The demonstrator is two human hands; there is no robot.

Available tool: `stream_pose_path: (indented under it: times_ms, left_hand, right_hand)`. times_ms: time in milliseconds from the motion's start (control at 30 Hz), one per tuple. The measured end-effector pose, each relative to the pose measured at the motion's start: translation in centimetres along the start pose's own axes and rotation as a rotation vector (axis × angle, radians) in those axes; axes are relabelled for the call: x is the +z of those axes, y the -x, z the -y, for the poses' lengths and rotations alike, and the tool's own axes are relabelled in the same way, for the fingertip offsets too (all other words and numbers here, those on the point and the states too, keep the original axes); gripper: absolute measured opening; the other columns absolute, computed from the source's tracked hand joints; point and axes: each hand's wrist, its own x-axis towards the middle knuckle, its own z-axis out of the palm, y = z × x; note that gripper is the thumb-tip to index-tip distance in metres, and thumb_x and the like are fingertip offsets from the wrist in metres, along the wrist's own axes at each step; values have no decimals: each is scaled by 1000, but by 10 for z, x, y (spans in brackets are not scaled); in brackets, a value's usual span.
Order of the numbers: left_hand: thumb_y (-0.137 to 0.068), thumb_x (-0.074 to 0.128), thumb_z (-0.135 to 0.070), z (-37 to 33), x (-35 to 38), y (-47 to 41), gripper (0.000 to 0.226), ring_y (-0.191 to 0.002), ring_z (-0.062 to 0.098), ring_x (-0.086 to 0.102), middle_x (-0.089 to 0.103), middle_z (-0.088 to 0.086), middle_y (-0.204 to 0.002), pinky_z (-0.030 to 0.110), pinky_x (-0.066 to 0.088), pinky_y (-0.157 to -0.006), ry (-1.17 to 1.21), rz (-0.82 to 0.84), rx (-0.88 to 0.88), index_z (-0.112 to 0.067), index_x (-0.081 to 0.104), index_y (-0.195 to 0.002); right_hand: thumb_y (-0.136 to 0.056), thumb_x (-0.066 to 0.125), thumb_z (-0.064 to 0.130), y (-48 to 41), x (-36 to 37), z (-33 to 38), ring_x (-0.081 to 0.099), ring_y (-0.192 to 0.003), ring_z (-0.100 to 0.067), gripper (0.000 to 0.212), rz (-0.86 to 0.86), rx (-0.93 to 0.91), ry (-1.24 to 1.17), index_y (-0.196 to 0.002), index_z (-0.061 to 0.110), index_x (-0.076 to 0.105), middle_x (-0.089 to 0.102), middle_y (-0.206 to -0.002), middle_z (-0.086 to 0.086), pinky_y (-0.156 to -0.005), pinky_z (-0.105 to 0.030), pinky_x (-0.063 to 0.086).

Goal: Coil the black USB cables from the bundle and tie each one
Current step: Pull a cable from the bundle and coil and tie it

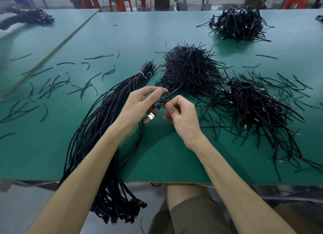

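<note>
My left hand (139, 104) holds a black USB cable (154, 112) above the green table (157, 155), its silver plug pointing down and left. My right hand (181, 113) pinches a thin black twist tie (172, 92) at the cable, just right of my left fingers. The tie's free end sticks up to the right. The long cable bundle (104, 122), bound near its far end by a white tie, lies left of my hands and hangs over the table's front edge.
A heap of black twist ties (188, 71) lies behind my hands. Tied coiled cables are piled at the right (258, 108) and far right back (239, 24). Loose ties (52, 85) are scattered on the left. Red stools (120, 3) stand beyond the table.
</note>
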Motion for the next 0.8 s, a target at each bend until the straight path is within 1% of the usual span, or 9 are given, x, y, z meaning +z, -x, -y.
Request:
stream_pose_path:
  times_ms: [100, 200, 267, 400, 500, 567, 667, 733, 800]
  left_hand:
    - [-108, 51, -24, 0, -1, 0, 27, -43, 10, 49, 61, 5, -63, 21, 37, -37, 12, 38, -24, -11, 71, -120]
    - [-107, 53, -29, 0, 2, -1, 26, -50, 21, 50, 59, 4, -65, 26, 39, -43, -22, -4, -52, -9, 68, -112]
    - [-105, 55, -33, 0, 2, -1, 23, -56, 20, 51, 57, 2, -67, 26, 40, -46, -50, -47, -45, -12, 63, -102]
    - [-100, 65, -29, 2, 2, -2, 24, -78, 20, 60, 57, 16, -95, 28, 54, -56, 68, -57, -44, -7, 57, -94]
    - [-98, 69, -22, 5, 0, -2, 21, -62, 21, 59, 58, 11, -81, 31, 52, -51, 125, -81, -60, -8, 53, -97]
    - [-98, 69, -20, 5, -1, -2, 24, -52, 20, 57, 58, 9, -75, 31, 49, -47, 146, -102, -81, -9, 51, -110]
    - [-99, 67, -22, 5, -2, -2, 21, -45, 20, 54, 54, 18, -77, 30, 46, -44, 65, -75, -37, -15, 59, -117]
    - [-101, 64, -30, 5, -1, -1, 17, -40, 19, 52, 60, 15, -67, 26, 43, -42, -76, -55, 33, -15, 70, -95]
    - [-105, 56, -39, 5, 3, 3, 42, -33, 15, 47, 59, 3, -49, 21, 38, -41, -227, -43, 98, -21, 66, -69]
  right_hand:
    - [-99, 58, 6, -1, -1, -2, 60, -66, -17, 27, -44, -20, 32, -76, 17, 56, 62, -64, 4, -71, -42, 51]
    - [-99, 58, 4, 0, 0, -2, 56, -60, -9, 29, -58, -32, 42, -74, 17, 55, 60, -64, 5, -64, -29, 46]
    - [-99, 58, 1, 0, 1, -1, 51, -57, -2, 29, -60, -42, 37, -74, 16, 55, 59, -65, 6, -61, -21, 42]
    - [-98, 57, -3, 1, 0, 0, 53, -61, -1, 26, -43, -65, 45, -76, 11, 57, 62, -67, 9, -64, -19, 43]
    - [-96, 57, -3, 3, 1, 2, 55, -60, 0, 26, -18, -78, 29, -75, 13, 56, 64, -65, 12, -62, -18, 45]
    - [-93, 55, -6, 2, 1, 1, 57, -64, -10, 29, -35, -62, -9, -74, 16, 55, 63, -68, 7, -64, -27, 47]
    - [-87, 51, -5, -1, 0, -1, 56, -63, -18, 40, -99, -20, -30, -69, 30, 56, 61, -62, 4, -61, -33, 40]
    - [-93, 52, -3, -2, 0, -2, 57, -63, -17, 37, -135, -19, -18, -73, 28, 58, 62, -61, 7, -59, -29, 39]
    - [-98, 52, -2, -2, -1, -2, 59, -63, -14, 32, -168, -13, -54, -77, 21, 60, 62, -62, 8, -60, -24, 42]
